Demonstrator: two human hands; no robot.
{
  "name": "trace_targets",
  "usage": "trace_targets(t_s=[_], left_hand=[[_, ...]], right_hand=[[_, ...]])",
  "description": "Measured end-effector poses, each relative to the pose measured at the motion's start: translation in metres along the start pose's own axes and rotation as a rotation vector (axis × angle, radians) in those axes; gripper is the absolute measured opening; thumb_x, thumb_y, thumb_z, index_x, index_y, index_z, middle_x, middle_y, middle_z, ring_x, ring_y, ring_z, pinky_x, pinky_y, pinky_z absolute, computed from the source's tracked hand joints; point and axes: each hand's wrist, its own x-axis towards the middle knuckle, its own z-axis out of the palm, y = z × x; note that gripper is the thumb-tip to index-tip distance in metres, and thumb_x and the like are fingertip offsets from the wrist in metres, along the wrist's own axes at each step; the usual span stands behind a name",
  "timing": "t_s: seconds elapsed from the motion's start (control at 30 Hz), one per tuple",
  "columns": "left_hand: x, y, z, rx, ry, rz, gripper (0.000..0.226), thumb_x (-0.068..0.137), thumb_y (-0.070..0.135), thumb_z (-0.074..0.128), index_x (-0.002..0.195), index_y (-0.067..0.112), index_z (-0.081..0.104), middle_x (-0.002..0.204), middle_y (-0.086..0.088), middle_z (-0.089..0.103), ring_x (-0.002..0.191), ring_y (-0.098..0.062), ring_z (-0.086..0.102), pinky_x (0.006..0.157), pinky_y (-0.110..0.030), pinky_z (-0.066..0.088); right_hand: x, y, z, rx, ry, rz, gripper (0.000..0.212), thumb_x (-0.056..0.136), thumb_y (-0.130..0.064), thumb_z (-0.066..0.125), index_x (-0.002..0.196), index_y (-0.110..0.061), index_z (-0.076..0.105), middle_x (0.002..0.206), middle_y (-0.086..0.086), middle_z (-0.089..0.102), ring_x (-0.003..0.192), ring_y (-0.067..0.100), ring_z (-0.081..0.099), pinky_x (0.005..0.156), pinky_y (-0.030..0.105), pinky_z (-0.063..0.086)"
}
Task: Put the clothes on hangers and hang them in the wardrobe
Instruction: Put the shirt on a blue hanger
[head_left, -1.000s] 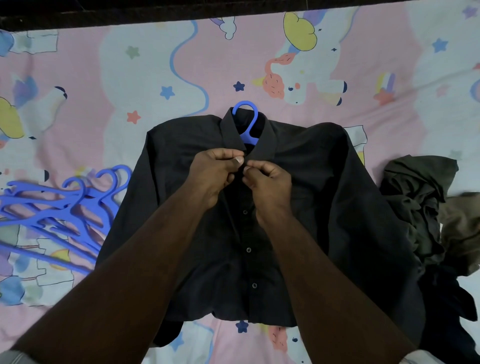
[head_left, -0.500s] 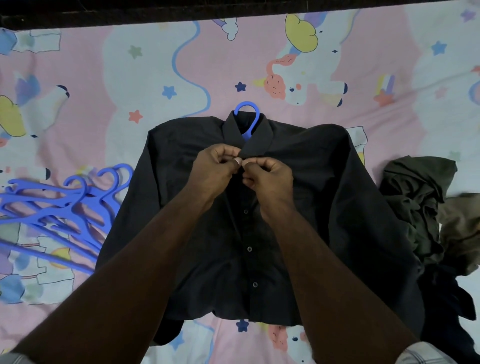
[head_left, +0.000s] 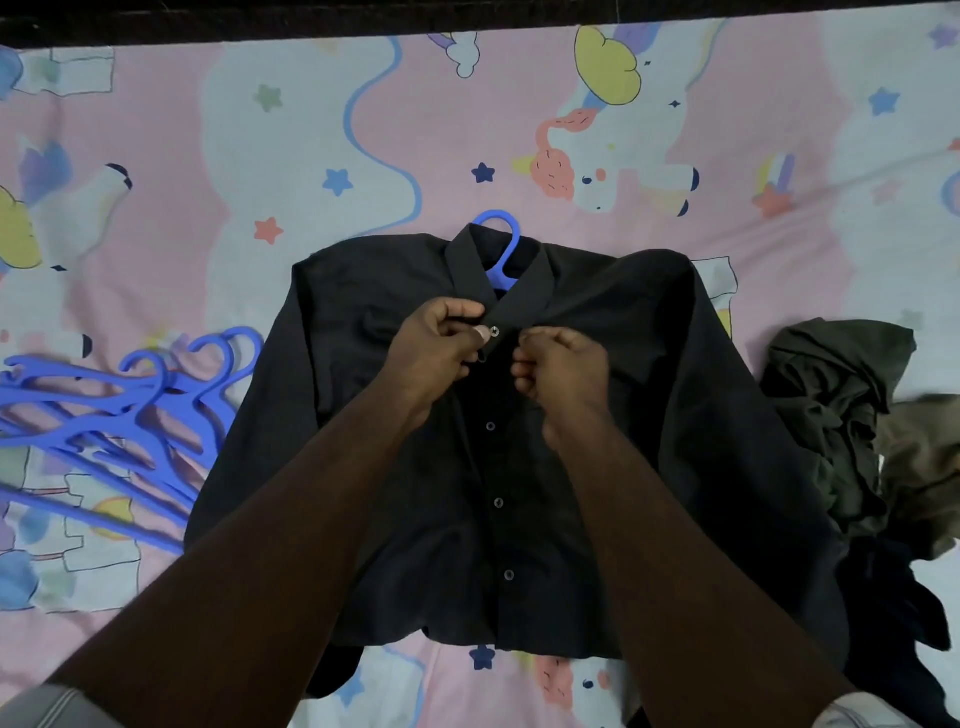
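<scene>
Lying flat on unicorn bedsheet (head_left: 260, 130): black shirt (head_left: 649, 415), front up, blue hanger (head_left: 503, 244) inside, hook poking out of collar. Left hand (head_left: 441, 348) pinches shirt front by top button (head_left: 494, 331). Right hand (head_left: 563, 366) curled in fist on shirt; cannot tell if it holds cloth. Hanger body hidden under shirt. Spare blue hangers (head_left: 130, 415) left, cut off. Crumpled clothes pile (head_left: 857, 415) right.

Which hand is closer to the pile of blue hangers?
Left. The left hand pinches the black shirt by its top button, on the side of the pile of blue hangers. The right hand sits further away, across the button line.
</scene>
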Motion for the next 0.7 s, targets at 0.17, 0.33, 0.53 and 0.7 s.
trace_targets(t_s=[0.17,0.33,0.53,0.7], left_hand=[[0.006,-0.007,-0.007,0.124,0.114,0.055,0.016,0.090,0.014,0.073,0.104,0.013,0.065,0.085,-0.003,0.067,0.064,-0.006,0.058,0.053,-0.011,0.046],[0.013,-0.011,-0.010,0.199,0.150,0.101,0.016,0.089,0.023,0.075,0.102,0.019,0.065,0.088,-0.003,0.070,0.074,-0.012,0.064,0.070,-0.027,0.055],[0.011,-0.023,-0.010,0.174,0.150,0.095,0.014,0.089,0.022,0.074,0.092,0.030,0.063,0.078,0.002,0.068,0.068,-0.013,0.063,0.071,-0.037,0.055],[0.002,-0.022,-0.017,0.151,0.152,0.105,0.014,0.089,0.023,0.072,0.092,0.033,0.064,0.076,0.007,0.068,0.071,-0.012,0.064,0.076,-0.040,0.056]], right_hand=[[0.026,-0.036,-0.008,-0.386,0.167,-0.385,0.011,0.086,-0.024,0.065,0.082,-0.021,0.074,0.076,-0.007,0.072,0.071,0.010,0.067,0.074,0.031,0.058],[0.067,-0.081,0.011,-0.959,0.045,-0.612,0.029,0.097,-0.023,0.059,0.122,-0.012,0.069,0.119,0.002,0.071,0.104,0.013,0.064,0.098,0.024,0.045],[0.109,-0.084,0.047,-1.335,-0.097,-0.531,0.017,0.099,-0.031,0.057,0.105,-0.016,0.055,0.103,0.005,0.061,0.102,0.028,0.059,0.084,0.039,0.043],[0.110,-0.097,0.057,-1.174,-0.141,-0.536,0.026,0.093,-0.021,0.066,0.107,0.001,0.069,0.107,0.016,0.069,0.104,0.034,0.063,0.086,0.038,0.048]])
